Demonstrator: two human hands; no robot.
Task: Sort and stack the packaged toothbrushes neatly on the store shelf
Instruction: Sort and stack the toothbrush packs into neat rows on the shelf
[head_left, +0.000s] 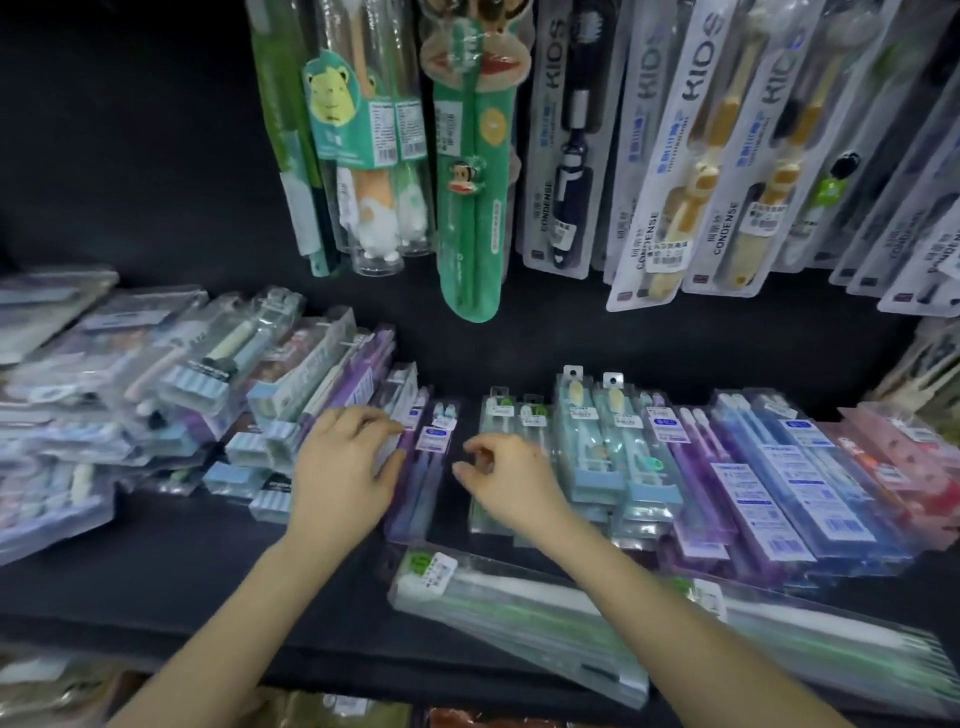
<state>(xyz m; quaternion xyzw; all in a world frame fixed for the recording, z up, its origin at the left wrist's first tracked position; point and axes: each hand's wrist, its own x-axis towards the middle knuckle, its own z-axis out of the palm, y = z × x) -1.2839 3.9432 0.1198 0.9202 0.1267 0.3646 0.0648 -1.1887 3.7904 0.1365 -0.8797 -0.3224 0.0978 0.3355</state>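
Note:
On the black shelf (208, 571) lie rows of packaged toothbrushes: a purple pack (418, 473), green packs (501, 415), teal packs (597, 447), purple and blue packs (753, 483) and pink packs (893, 457). My left hand (343, 467) sits at the left end of the rows, fingers and thumb closed on the edge of the purple pack. Just to its right, my right hand (509, 478) hovers with curled fingers over the gap between the purple and green packs, holding nothing. A long green pack (519, 608) lies crosswise at the shelf's front, under my right forearm.
A loose, untidy pile of packs (130, 395) fills the shelf's left side. Kids' toothbrush packs (701, 156) and a green cartoon pack (472, 182) hang from above at the back. More goods show on the shelf below (337, 706).

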